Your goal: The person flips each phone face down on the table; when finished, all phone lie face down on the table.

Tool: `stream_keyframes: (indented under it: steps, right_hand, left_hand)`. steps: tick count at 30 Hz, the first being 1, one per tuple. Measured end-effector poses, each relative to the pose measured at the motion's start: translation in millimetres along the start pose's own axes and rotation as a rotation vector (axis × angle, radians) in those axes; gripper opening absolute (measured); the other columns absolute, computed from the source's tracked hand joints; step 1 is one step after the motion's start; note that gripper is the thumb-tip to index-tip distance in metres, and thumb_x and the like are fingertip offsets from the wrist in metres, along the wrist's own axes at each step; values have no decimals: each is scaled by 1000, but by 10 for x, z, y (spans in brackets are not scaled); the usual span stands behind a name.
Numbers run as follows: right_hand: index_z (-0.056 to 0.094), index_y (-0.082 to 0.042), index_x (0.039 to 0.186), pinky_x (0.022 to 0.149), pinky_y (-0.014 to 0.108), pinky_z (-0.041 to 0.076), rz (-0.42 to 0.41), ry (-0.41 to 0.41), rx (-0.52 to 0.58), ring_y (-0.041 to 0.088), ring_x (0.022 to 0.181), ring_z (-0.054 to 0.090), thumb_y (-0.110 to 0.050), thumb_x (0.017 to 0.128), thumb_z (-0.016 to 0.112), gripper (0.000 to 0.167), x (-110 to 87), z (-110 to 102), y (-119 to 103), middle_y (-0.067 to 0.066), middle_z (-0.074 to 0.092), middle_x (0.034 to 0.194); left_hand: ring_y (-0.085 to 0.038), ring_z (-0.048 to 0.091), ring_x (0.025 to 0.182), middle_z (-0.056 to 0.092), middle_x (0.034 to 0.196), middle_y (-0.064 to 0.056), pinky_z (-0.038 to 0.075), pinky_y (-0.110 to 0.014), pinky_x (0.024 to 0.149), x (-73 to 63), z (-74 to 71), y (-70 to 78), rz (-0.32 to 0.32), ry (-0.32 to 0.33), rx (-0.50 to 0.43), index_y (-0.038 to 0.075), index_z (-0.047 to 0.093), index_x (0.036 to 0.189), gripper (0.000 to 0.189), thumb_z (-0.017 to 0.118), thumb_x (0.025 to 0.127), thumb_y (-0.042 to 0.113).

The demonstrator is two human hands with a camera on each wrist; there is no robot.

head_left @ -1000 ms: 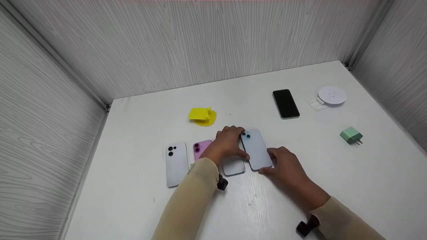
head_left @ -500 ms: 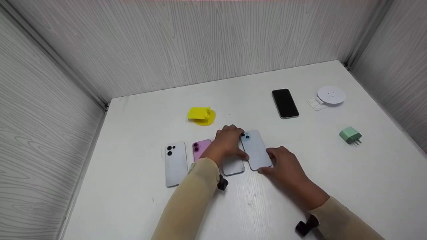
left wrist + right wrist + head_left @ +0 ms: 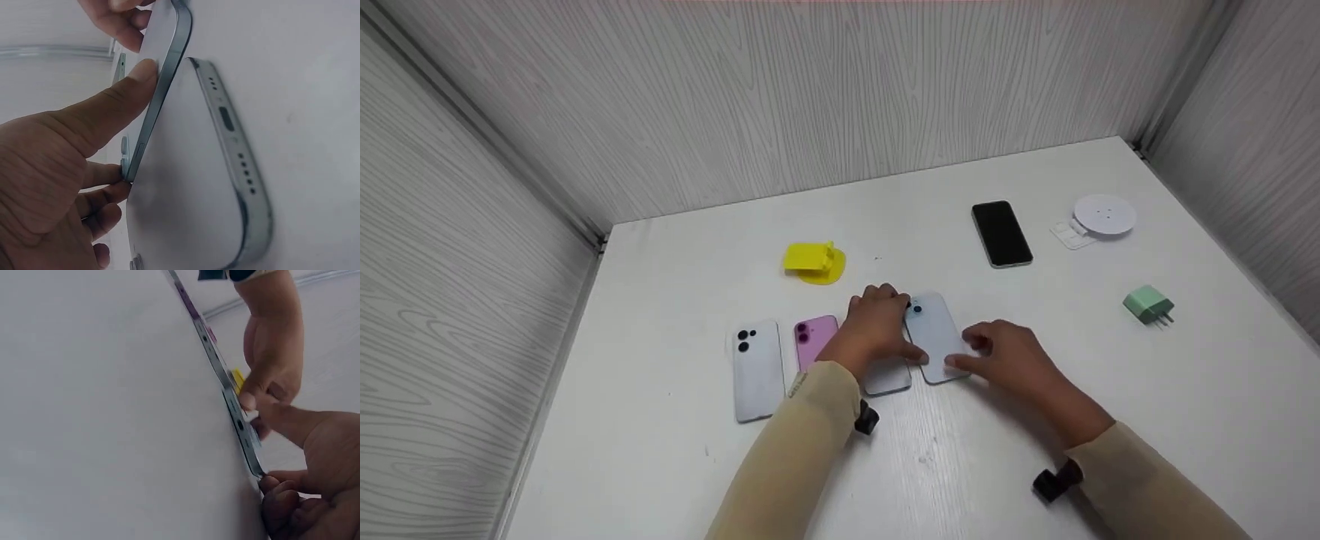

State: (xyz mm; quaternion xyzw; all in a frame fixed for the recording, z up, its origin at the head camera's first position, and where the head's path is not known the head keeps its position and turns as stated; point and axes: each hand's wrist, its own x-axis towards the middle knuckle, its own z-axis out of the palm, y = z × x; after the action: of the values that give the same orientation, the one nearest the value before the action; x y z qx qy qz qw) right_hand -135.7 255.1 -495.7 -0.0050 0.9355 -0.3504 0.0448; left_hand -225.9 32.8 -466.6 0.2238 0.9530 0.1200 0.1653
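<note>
A pale blue phone (image 3: 937,341) with two camera lenses lies back up on the table at the right end of a row of phones. My left hand (image 3: 877,330) holds its left side, thumb (image 3: 143,72) on the back near the edge and fingers by the camera end. My right hand (image 3: 1012,356) holds its lower right part, curled fingertips (image 3: 270,482) at the edge and thumb over the back. Left of it lies a white phone (image 3: 889,379), partly under my left hand. A pink phone (image 3: 815,337) comes next to that, partly covered by my left arm.
At the left end of the row lies a white phone (image 3: 757,375) with dark lenses. Behind are a yellow phone stand (image 3: 814,261) and a black-screened phone (image 3: 1003,234). To the right are a white round-based stand (image 3: 1104,215) and a green charger plug (image 3: 1148,304).
My right thumb has moved from the blue phone's bottom edge up over its back, and the right fingers have shifted slightly. My left hand has shifted a little to the right.
</note>
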Motion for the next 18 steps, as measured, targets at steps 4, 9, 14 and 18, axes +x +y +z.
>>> stream_keyframes:
  steps: [4,9,14,18]
  right_hand:
    - [66,9,138,97,59,55,58,146,-66,43,111,68,-45,105,72,64,245,-243,106,27,73,120]
    - [49,21,148,105,65,50,166,263,-109,54,122,61,-50,107,64,84,652,-462,213,40,58,135]
    - [42,25,148,103,65,53,277,209,-136,56,120,61,-62,105,58,98,971,-515,290,46,46,142]
    - [43,26,147,99,64,54,339,168,-158,56,118,62,-65,106,52,100,1106,-522,333,45,41,145]
  left_hand:
    - [-28,45,141,51,161,-8,38,-44,122,-14,4,19,-25,-4,-17,14,50,164,103,96,81,52]
    - [-28,45,141,50,163,-7,39,-43,120,-37,-27,44,-53,-7,-2,15,49,165,102,96,82,51]
    - [-28,45,142,50,163,-7,38,-45,123,-62,-37,78,-65,-13,26,16,49,165,100,94,83,52]
    - [-28,45,141,50,164,-6,38,-45,124,-79,-38,112,-64,-16,13,16,49,165,99,94,84,52]
